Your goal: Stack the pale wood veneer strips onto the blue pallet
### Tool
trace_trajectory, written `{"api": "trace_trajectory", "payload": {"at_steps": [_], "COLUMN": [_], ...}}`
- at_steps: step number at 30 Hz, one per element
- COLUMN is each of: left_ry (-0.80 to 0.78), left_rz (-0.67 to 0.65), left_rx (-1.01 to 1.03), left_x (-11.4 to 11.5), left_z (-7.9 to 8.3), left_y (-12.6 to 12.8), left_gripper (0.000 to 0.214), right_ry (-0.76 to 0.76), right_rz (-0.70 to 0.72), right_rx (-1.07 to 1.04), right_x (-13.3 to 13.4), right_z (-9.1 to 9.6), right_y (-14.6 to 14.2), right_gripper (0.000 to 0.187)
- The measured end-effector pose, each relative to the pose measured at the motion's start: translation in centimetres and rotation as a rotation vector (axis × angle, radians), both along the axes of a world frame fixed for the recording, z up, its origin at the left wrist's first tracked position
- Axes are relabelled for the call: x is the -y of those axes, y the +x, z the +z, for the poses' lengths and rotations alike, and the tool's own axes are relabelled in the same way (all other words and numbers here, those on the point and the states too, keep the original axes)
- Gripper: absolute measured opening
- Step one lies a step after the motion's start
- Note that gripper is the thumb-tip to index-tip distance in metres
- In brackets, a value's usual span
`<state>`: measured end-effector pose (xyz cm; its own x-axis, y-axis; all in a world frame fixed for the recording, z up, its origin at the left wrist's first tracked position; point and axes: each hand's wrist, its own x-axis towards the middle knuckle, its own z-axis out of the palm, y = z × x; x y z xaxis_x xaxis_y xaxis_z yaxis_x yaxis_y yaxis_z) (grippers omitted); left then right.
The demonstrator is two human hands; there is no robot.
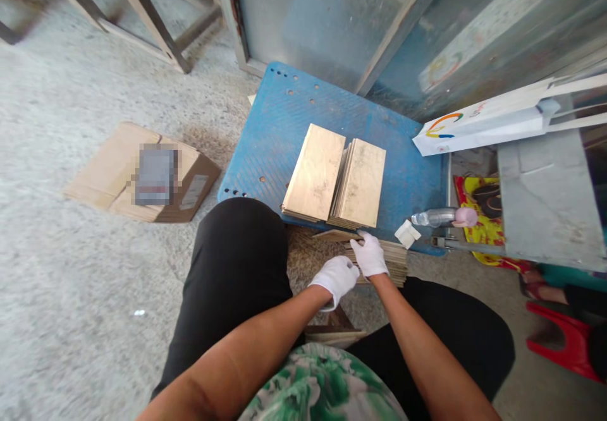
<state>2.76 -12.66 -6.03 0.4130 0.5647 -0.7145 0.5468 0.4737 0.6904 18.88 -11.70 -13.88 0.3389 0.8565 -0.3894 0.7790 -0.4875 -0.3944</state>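
My right hand, in a white glove, pinches the end of a thin wooden board just past the front edge of the blue platform. My left hand, gloved too, is closed beside it; whatever its fingers hold is hidden. Under and beside my right hand, between my knees, lies a stack of thin wooden boards. Ahead on the blue platform rest two more piles of pale boards, a left pile and a right pile, close together with a narrow gap.
A clear bottle and a crumpled white paper lie at the platform's right. Behind them leans a white paper bag. A cardboard box with a blurred device stands on the floor at left. A red stool is at right.
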Motion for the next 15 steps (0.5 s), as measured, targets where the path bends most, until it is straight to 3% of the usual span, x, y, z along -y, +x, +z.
{"api": "trace_trajectory", "payload": {"at_steps": [6, 10, 13, 15], "left_ry": [0.051, 0.086, 0.142, 0.17], "left_rz": [0.12, 0.188, 0.258, 0.306], "left_rx": [-0.154, -0.217, -0.26, -0.27], "left_x": [-0.4, -0.7, -0.9, -1.0], "left_z": [-0.7, -0.8, -1.1, -1.4], "left_y": [-0.6, -1.1, -1.5, -1.8], "left_gripper": [0.037, 0.05, 0.064, 0.071], "right_ry": [-0.119, -0.144, -0.143, -0.137], "right_rz": [0.222, 0.31, 0.365, 0.406], "right_rx": [0.03, 0.044, 0.057, 0.054], "right_x": [0.9, 2.0, 1.6, 0.8], "right_z": [-0.4, -0.3, 1.0, 2.9], "right_y": [0.4, -0.2, -0.6, -0.4], "right_gripper": [0.017, 0.02, 0.021, 0.018]}}
